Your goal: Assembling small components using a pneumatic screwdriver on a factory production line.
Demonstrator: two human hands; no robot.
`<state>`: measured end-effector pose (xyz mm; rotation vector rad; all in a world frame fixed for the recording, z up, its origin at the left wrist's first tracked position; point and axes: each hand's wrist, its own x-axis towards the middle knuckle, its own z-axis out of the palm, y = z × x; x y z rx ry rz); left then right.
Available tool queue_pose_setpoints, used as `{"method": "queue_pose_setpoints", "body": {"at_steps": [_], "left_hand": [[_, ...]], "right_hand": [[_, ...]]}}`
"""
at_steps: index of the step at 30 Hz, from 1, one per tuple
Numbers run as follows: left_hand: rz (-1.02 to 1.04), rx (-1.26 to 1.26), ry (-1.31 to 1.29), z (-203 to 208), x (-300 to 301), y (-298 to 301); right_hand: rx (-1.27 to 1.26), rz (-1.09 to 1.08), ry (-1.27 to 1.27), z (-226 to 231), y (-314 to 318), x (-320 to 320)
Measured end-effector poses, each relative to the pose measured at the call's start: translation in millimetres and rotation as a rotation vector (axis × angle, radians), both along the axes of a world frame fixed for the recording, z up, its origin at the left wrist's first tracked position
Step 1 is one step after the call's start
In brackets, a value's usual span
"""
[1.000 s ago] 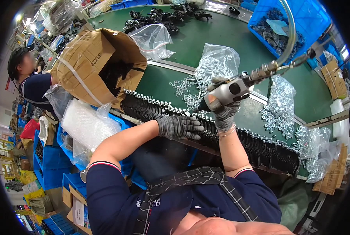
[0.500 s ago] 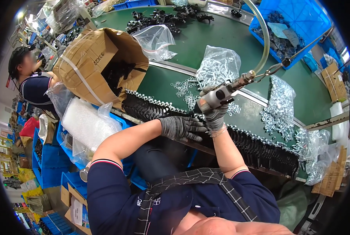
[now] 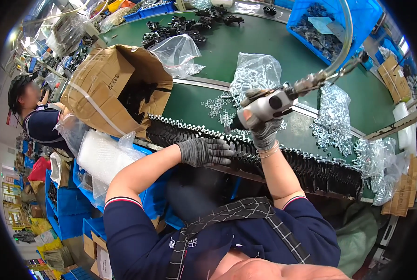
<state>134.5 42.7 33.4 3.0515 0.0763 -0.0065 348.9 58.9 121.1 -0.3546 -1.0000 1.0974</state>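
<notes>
My right hand (image 3: pixel 266 134), in a grey striped glove, is wrapped round a grey-and-black air-powered driver (image 3: pixel 266 108). The driver's dark nose points left and down, just above a long row of black metal parts (image 3: pixel 306 173) topped with shiny nuts and bolts. Lying flat against the near side of that row is my gloved left hand (image 3: pixel 204 151), its fingers stretched to the right and nothing gripped. Loose nuts (image 3: pixel 216 106) are scattered beyond the row. A clear bag of bolts (image 3: pixel 256 74) lies behind the driver.
An air hose (image 3: pixel 347 35) runs up from the driver. On the left stands an open cardboard box (image 3: pixel 94 88) holding black parts. More bagged hardware (image 3: pixel 334 119) lies right. A blue bin (image 3: pixel 346 14) is at the far right. A co-worker (image 3: pixel 40 116) stands far left.
The driver has moved right and up with my right hand, away from my left fingers. My left hand has shifted slightly left along the row. The whole view has turned a little.
</notes>
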Motion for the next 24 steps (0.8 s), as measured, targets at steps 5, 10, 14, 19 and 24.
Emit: {"method": "queue_pose_setpoints", "body": {"at_steps": [5,10,14,19,24], "left_hand": [[-0.068,-0.015,-0.054,-6.6,6.8,4.2],[-0.057,-0.048,-0.102,-8.4,6.9,-0.3],[-0.022,-0.029,-0.076,-13.1,4.5,6.7],[-0.026,-0.001,-0.094,-11.8,5.7,2.3],[-0.047,-0.069,-0.103,-10.2,4.1,4.9]], "right_hand": [[-0.096,0.047,0.093,-24.7,3.1,-9.4],[0.008,-0.106,-0.224,-15.5,-4.1,-4.2],[0.009,-0.117,-0.194,-21.3,-3.4,-11.2],[-0.004,-0.055,-0.084,-12.9,-14.5,-10.3],[0.03,-0.007,-0.01,-7.9,-14.1,-13.7]]}}
